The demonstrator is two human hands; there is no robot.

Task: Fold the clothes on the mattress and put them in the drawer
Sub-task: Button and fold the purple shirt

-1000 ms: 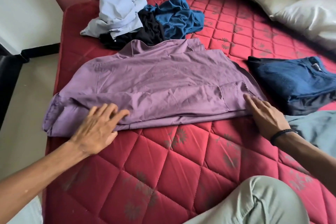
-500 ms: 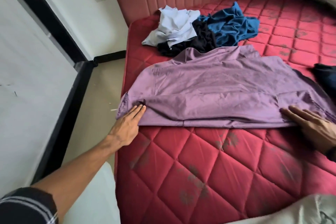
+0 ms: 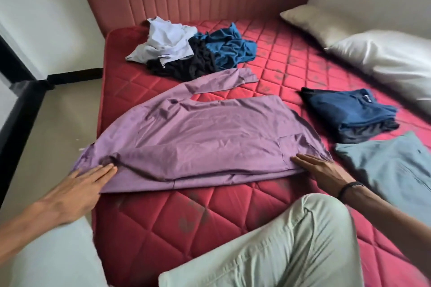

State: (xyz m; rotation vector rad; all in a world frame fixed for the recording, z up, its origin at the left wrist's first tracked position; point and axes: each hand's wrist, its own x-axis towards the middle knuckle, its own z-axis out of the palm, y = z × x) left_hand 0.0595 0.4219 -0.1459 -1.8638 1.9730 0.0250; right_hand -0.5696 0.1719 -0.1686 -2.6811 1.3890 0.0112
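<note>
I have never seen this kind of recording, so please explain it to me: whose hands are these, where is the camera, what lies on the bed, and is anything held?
There is no machine. A person wears a camera on the head, looking down at their own hands. The left hand and the right hand lie flat, fingers straight, on the near edge of a purple shirt spread on the red mattress. Nothing is gripped. Behind lies a crumpled heap of clothes; to the right, a folded dark blue stack and a grey-blue garment.
</note>
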